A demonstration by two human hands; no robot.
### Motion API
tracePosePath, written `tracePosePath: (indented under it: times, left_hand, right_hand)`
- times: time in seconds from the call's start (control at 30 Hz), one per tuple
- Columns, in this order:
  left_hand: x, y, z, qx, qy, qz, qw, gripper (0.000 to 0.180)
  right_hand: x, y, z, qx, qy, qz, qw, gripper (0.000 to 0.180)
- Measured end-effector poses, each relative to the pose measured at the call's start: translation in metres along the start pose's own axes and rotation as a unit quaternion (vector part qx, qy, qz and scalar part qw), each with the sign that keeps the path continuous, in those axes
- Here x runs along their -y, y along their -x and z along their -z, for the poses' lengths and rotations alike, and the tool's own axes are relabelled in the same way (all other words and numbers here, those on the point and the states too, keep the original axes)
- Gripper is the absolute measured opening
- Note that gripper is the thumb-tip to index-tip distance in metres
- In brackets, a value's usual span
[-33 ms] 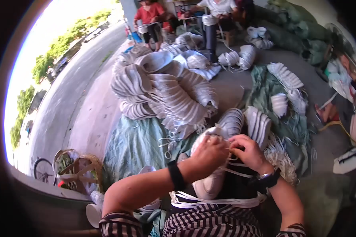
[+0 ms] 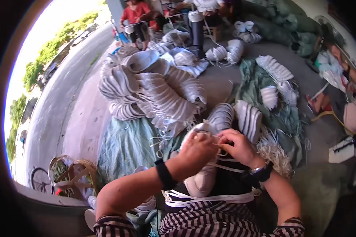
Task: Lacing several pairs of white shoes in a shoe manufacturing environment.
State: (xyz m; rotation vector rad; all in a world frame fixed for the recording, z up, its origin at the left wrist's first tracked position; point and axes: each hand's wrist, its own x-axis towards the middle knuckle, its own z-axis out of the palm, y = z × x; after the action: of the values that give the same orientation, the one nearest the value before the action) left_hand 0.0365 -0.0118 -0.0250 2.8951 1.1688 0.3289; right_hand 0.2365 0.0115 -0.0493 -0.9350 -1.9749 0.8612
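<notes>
Fingers (image 2: 230,136) meet at a cream-coloured, round-toed shoe (image 2: 201,183).

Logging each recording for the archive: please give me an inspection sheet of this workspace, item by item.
Surface: the person's dark lap; a blue-green sheet covers the ground ahead.
Job's things: pale shoe in the lap, partly hidden; white bands lie across the lap.
Clutter: large heap of white shoe pieces; loose pale strands; woven basket at left.
Hands: left hand over the shoe, right hand close beside it, fingers curled; exact grip unclear.
Cables: yellow strand at far right, kind unclear.
Surroundings: road at left; green sacks and co-workers behind.
</notes>
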Motion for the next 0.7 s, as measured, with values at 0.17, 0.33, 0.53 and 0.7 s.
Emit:
tracePosePath:
  times: [0.17,0.33,0.53,0.7]
  left_hand:
    - [-0.006,-0.005,0.016,0.115,-0.012,0.003,0.993,0.024]
    - [-0.016,-0.011,0.01,0.105,-0.09,-0.029,0.99,0.021]
    - [-0.008,-0.002,0.004,0.01,-0.051,-0.072,0.996,0.019]
    - [-0.012,-0.004,-0.005,-0.076,-0.095,-0.097,0.988,0.015]
  right_hand:
    - [-0.004,0.0,-0.007,-0.012,-0.013,0.007,1.0,0.008]
    - [-0.007,0.007,-0.005,-0.012,0.019,0.006,1.0,0.007]
    - [-0.007,0.007,-0.007,0.019,0.041,0.002,0.999,0.009]
    - [-0.01,0.008,-0.011,0.021,0.086,0.03,0.996,0.009]
